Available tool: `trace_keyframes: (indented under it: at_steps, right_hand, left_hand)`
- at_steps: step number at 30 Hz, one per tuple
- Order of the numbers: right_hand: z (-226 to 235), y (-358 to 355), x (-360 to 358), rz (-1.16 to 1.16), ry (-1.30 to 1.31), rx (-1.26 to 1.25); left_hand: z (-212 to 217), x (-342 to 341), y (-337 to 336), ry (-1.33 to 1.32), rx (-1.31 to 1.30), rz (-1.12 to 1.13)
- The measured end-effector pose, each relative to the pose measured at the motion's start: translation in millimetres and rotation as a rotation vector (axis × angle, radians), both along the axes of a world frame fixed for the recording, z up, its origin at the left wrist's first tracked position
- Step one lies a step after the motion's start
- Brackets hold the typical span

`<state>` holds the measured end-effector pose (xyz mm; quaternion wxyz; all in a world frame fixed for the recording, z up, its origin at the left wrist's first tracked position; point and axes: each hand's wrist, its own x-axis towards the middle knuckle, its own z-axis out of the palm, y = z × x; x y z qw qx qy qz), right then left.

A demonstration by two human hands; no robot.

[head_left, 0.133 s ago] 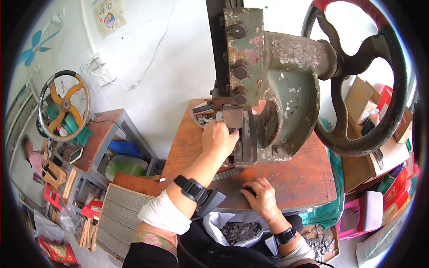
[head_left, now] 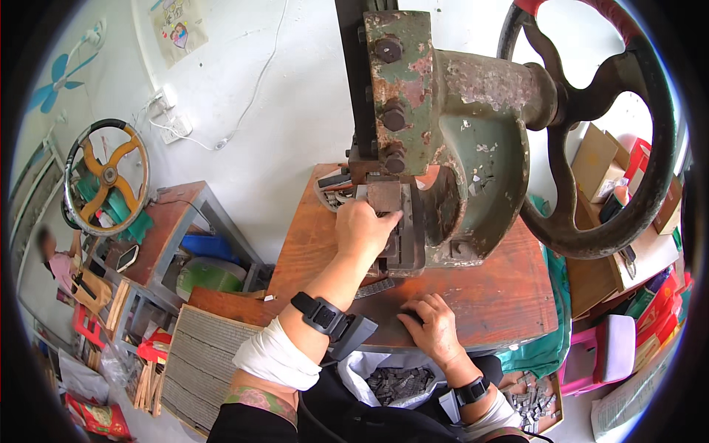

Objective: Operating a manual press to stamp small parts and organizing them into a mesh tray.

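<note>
A green hand-wheel press [head_left: 480, 140] is stood on the brown table [head_left: 480, 295], with its metal fixture [head_left: 410, 240] set below the press head [head_left: 401, 85]. The fixture is reached by the left hand [head_left: 363, 229], thumb extended, any grasp hidden; the right hand [head_left: 434, 328] is rested half-curled on the table, grasp can't be told. Fingertip work at the fixture is judged the step in hand; fingers should be cleared before any pressing
</note>
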<state>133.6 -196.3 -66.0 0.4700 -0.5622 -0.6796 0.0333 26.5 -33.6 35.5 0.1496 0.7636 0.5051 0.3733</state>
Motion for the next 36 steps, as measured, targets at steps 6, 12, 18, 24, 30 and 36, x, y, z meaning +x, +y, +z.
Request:
trace_keyframes:
  at_steps: [6,12,18,24,30,36]
  right_hand:
    - [7.4,-1.1,-1.5,-0.016,0.080,0.056]
    - [49.8,30.0,3.6,-0.081,-0.003,0.270]
    - [81.0,75.4,-15.6,-0.236,-0.091,0.200]
    - [90.8,99.9,-20.7,-0.307,-0.190,-0.031]
    - [70.7,103.7,-17.4,-0.303,-0.131,0.307]
    - [59.9,111.4,-9.2,-0.240,0.130,0.197]
  left_hand:
    - [1.0,9.8,7.6,-0.087,0.058,0.099]
    - [3.9,2.7,3.8,-0.117,-0.025,0.066]
    - [0.3,-27.6,16.9,-0.167,-0.181,-0.204]
    - [-2.2,-39.4,27.9,-0.571,-0.503,-0.362]
    - [-17.2,-33.5,33.6,-0.559,-0.433,-0.280]
    - [-38.9,-25.3,39.7,-0.199,0.295,-0.259]
